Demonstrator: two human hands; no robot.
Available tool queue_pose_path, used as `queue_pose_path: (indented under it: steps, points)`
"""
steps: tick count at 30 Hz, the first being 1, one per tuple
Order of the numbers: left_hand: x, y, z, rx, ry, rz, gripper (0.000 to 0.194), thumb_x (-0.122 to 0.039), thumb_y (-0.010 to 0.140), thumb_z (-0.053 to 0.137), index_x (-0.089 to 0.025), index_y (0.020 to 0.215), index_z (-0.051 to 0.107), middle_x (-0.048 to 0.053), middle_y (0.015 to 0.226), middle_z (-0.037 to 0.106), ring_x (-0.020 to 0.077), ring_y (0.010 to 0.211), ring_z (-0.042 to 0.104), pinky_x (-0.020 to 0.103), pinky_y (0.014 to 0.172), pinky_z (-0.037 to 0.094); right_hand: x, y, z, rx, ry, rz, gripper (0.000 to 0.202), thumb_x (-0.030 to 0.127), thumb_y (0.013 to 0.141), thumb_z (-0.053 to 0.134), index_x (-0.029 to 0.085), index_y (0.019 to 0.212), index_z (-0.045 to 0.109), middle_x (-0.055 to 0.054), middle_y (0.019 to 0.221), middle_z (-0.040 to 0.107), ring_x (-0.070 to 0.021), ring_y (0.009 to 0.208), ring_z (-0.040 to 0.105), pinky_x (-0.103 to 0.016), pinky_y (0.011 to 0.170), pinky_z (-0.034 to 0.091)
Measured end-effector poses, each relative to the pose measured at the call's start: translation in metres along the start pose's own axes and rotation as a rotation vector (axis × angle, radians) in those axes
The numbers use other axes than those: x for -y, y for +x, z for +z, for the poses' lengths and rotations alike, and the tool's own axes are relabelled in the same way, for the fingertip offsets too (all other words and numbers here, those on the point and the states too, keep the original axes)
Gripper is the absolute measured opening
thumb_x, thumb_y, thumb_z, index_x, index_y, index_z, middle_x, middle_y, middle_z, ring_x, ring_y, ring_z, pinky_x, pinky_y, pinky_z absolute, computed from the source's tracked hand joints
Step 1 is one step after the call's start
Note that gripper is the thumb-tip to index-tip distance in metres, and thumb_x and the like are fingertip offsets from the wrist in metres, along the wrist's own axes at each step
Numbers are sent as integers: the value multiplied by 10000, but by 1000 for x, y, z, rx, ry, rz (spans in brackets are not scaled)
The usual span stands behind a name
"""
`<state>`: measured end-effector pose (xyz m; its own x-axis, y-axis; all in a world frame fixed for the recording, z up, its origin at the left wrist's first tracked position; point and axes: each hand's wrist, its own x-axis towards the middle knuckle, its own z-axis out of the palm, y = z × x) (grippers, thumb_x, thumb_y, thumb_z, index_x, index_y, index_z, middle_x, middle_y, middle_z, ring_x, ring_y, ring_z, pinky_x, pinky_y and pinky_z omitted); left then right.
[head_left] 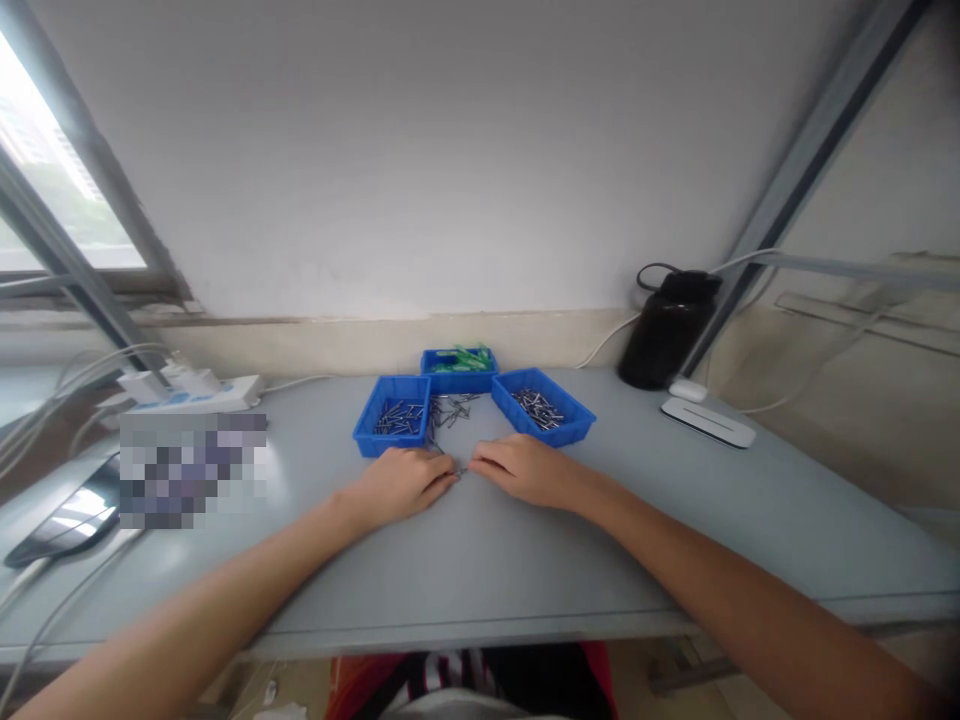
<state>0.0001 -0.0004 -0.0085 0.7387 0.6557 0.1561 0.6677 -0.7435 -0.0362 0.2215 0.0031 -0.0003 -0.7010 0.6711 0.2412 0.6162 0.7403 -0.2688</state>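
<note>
My left hand (409, 482) and my right hand (525, 470) are close together over the front of the table, each with its fingers pinched. A tiny dark metal piece (463, 470) shows between the fingertips; how each hand grips it is too small to tell. Just behind my left hand is a blue bin (391, 442) with metal pieces in it. Another blue bin (568, 436), behind my right hand, also contains metal pieces. Loose metal pieces (452, 408) lie on the table between the bins. At the back, a third blue bin (459, 382) contains green items (465, 359).
A black bottle (665, 330) stands at the back right, beside a flat white device (707, 423). White plugs and a power strip (225, 395) are at the left, with cables around them. A dark glossy object (71, 515) lies at the far left of the grey table (465, 570).
</note>
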Motion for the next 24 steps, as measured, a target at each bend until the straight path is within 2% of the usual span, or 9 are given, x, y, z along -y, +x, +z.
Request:
queue_pose_path:
  steps: [4, 12, 18, 24]
  points:
    - [-2, 0, -2, -12, 19, -17, 267, -311, 973, 334, -194, 890, 558, 18, 783, 640, 153, 701, 614, 240, 605, 418, -3, 0, 0, 21, -4, -8, 248, 321, 950, 452, 186, 804, 600, -14, 744, 637, -149, 693, 562, -259, 625, 338]
    - [-2, 0, -3, -38, 6, -30, 305, -353, 979, 319, -190, 900, 564, 21, 751, 635, 152, 667, 612, 240, 584, 417, -9, 0, 7, 55, -60, -39, 388, 356, 981, 353, 178, 774, 629, -51, 776, 674, -179, 720, 597, -292, 658, 379]
    - [-2, 0, -3, -35, -6, -26, 341, -353, 989, 287, -189, 860, 557, 24, 719, 621, 152, 643, 605, 239, 583, 417, -8, 0, 4, 23, 19, 22, 268, 352, 949, 434, 191, 1062, 617, -46, 874, 695, -190, 811, 623, -288, 703, 409]
    - [-1, -1, -2, -37, 11, -25, 328, -364, 983, 303, -190, 909, 571, 28, 738, 632, 155, 658, 615, 236, 584, 420, -8, 1, 4, 48, -14, -31, 290, 294, 963, 394, 188, 866, 646, -48, 840, 686, -182, 785, 615, -289, 707, 409]
